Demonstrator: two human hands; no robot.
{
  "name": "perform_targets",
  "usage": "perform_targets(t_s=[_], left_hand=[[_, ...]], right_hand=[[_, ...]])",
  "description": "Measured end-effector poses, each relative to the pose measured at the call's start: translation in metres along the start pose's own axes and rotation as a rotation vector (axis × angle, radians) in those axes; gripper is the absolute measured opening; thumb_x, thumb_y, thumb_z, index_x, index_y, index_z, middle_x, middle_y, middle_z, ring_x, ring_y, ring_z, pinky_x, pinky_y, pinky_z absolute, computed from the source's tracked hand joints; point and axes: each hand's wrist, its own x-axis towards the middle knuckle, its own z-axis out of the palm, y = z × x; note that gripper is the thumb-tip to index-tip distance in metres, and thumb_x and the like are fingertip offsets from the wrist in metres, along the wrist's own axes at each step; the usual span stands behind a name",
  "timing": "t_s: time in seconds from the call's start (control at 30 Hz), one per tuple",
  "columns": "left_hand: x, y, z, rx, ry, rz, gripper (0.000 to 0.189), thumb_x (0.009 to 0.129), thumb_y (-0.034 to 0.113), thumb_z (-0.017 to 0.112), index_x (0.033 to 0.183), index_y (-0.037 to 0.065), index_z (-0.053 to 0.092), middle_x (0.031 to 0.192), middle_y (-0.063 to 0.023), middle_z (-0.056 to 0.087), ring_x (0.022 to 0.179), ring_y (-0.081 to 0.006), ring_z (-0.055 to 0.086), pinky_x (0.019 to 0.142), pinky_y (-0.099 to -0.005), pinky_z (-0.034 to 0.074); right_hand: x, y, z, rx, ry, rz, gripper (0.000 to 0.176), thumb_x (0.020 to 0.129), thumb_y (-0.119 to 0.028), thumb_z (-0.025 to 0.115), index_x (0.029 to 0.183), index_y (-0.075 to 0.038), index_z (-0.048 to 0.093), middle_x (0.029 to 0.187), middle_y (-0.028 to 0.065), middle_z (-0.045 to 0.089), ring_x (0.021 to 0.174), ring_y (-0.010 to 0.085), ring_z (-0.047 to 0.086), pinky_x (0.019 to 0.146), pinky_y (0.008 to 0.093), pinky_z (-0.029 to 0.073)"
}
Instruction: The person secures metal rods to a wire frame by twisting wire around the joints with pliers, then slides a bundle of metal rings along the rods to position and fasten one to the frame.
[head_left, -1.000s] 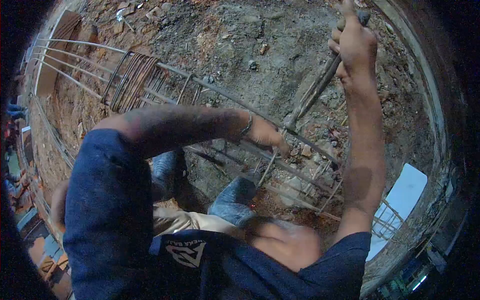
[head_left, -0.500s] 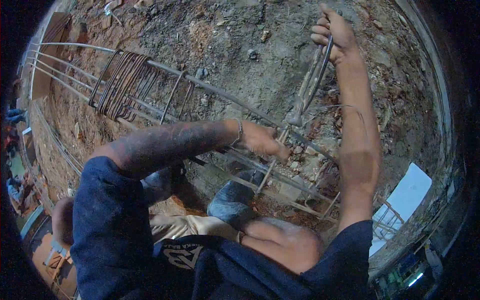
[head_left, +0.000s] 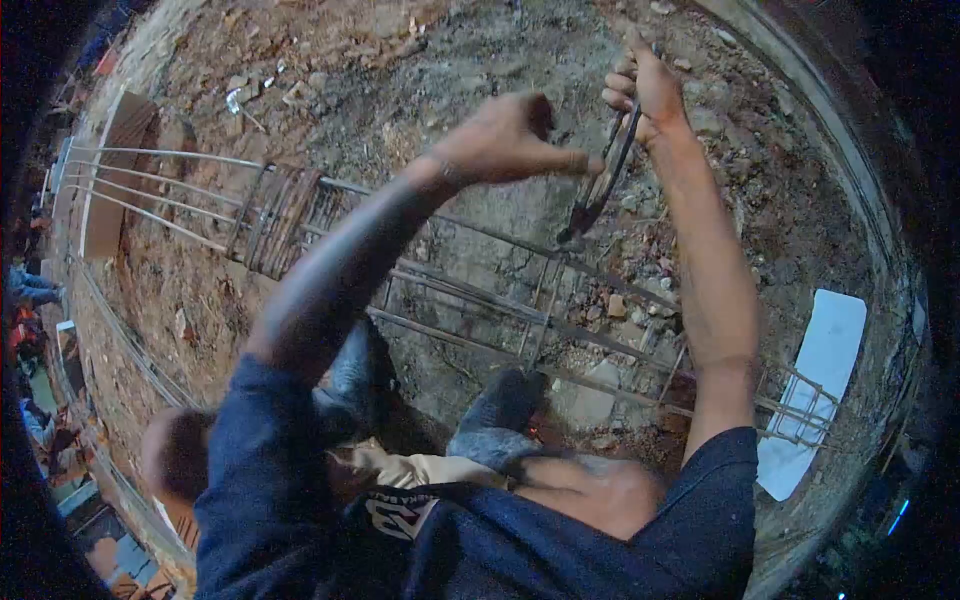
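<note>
My right hand (head_left: 645, 95) grips the handles of dark long-handled pincers (head_left: 612, 180). Their jaws point down and sit close to the top bar of a long rebar cage (head_left: 470, 283), near one of its square stirrups (head_left: 543, 310). My left hand (head_left: 505, 138) is raised above the cage, somewhat blurred, its thumb stretched toward the pincers' handles and its other fingers bent apart from it. Nothing shows in it. Farther left, a bunch of rusty stirrups (head_left: 283, 222) hangs together around the bars.
A plank (head_left: 120, 175) stands by the cage's left end. A white sheet (head_left: 815, 390) lies beneath its right end. Rough soil with stones (head_left: 615, 305) surrounds the cage. My bent bare knee (head_left: 610, 490) is close in front of it. Other people appear small at the far left edge.
My left hand has left the bars by the stirrup and risen toward the pincers. My right hand still holds the pincers, whose jaws remain near the same stirrup. The view has shifted slightly.
</note>
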Motion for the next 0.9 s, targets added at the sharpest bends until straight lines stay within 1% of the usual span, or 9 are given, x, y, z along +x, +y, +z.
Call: perform_targets(t_s=[0.07, 0.17, 0.37, 0.5, 0.57, 0.63, 0.7, 0.8, 0.9], left_hand=[[0.026, -0.011, 0.029, -0.676, -0.503, -0.13, 0.047, 0.08, 0.04, 0.062, 0.1, -0.001, 0.056, 0.095, -0.0114, 0.062, 0.089, -0.0192, 0.057, 0.085, -0.0334, 0.043], [0.022, 0.015, 0.071, -1.452, -0.621, -0.232, 0.032, 0.081, 0.027, 0.063, 0.099, 0.002, 0.055, 0.08, -0.0081, 0.06, 0.067, -0.0172, 0.057, 0.065, -0.0306, 0.049], [0.003, 0.044, 0.063, -0.759, -0.255, -0.119, 0.023, 0.083, 0.024, 0.062, 0.091, 0.005, 0.054, 0.068, 0.0024, 0.051, 0.053, -0.0076, 0.046, 0.046, -0.0232, 0.035], [0.004, 0.027, 0.073, -1.082, -0.439, 0.083, 0.034, 0.084, 0.041, 0.057, 0.083, 0.007, 0.056, 0.068, 0.004, 0.049, 0.057, -0.0064, 0.043, 0.048, -0.0231, 0.034], [-0.002, 0.031, 0.069, -1.028, -0.541, -0.123, 0.04, 0.084, 0.047, 0.054, 0.085, 0.007, 0.058, 0.067, 0.0025, 0.053, 0.055, -0.0079, 0.044, 0.048, -0.0252, 0.033], [-0.002, 0.029, 0.085, -0.704, -0.141, -0.042, 0.04, 0.084, 0.046, 0.055, 0.082, 0.006, 0.061, 0.064, -0.0014, 0.058, 0.051, -0.0109, 0.048, 0.047, -0.0273, 0.033], [-0.013, 0.047, 0.082, -0.668, -0.022, -0.138, 0.039, 0.082, 0.043, 0.059, 0.073, 0.004, 0.061, 0.057, -0.0024, 0.057, 0.047, -0.0115, 0.047, 0.046, -0.0286, 0.034], [-0.017, 0.056, 0.103, -0.453, 0.595, -0.061, 0.038, 0.076, 0.037, 0.067, 0.063, 0.003, 0.056, 0.053, 0.0003, 0.052, 0.048, -0.0102, 0.045, 0.048, -0.0305, 0.039], [-0.019, 0.047, 0.082, -0.443, 0.236, -0.001, 0.034, 0.076, 0.035, 0.067, 0.069, 0.003, 0.059, 0.06, -0.0013, 0.059, 0.051, -0.0131, 0.052, 0.049, -0.0299, 0.04]], right_hand=[[-0.02, -0.011, 0.012, 0.021, -0.108, -0.066, 0.027, 0.087, -0.033, 0.056, 0.081, -0.01, 0.044, 0.062, -0.0042, 0.03, 0.05, 0.0051, 0.03, 0.041, 0.0199, 0.025], [-0.041, -0.021, 0.022, 0.004, -0.151, -0.084, 0.027, 0.087, -0.033, 0.055, 0.083, -0.008, 0.047, 0.062, -0.0038, 0.032, 0.051, 0.0061, 0.032, 0.044, 0.0203, 0.029], [-0.071, -0.051, 0.033, -0.069, 0.065, -0.066, 0.031, 0.086, -0.034, 0.055, 0.071, -0.011, 0.042, 0.057, -0.0034, 0.033, 0.049, 0.0062, 0.037, 0.046, 0.0227, 0.034], [-0.082, -0.043, 0.037, -0.082, -0.317, -0.104, 0.038, 0.079, -0.04, 0.063, 0.064, -0.013, 0.042, 0.048, -0.0037, 0.03, 0.037, 0.0085, 0.033, 0.039, 0.0268, 0.035], [-0.083, -0.041, 0.029, -0.048, -0.446, -0.034, 0.037, 0.078, -0.04, 0.063, 0.065, -0.013, 0.042, 0.048, -0.0037, 0.029, 0.036, 0.0089, 0.032, 0.037, 0.0272, 0.033], [-0.082, -0.043, 0.029, -0.089, -0.44, -0.03, 0.036, 0.079, -0.041, 0.063, 0.069, -0.009, 0.048, 0.049, -0.0023, 0.037, 0.039, 0.0105, 0.038, 0.038, 0.0284, 0.036], [-0.096, -0.039, 0.052, -0.815, 0.127, -0.513, 0.039, 0.081, -0.042, 0.061, 0.071, -0.006, 0.051, 0.05, 0.0007, 0.045, 0.043, 0.0124, 0.045, 0.04, 0.0309, 0.039], [-0.113, -0.036, 0.076, -0.78, 0.288, -0.572, 0.042, 0.084, -0.045, 0.055, 0.071, -0.006, 0.048, 0.054, 0.0015, 0.051, 0.047, 0.0126, 0.049, 0.044, 0.0295, 0.04], [-0.106, -0.048, 0.068, -0.54, 0.116, -0.526, 0.041, 0.087, -0.045, 0.049, 0.07, -0.008, 0.045, 0.058, -0.0024, 0.048, 0.046, 0.01, 0.046, 0.044, 0.0248, 0.038]])
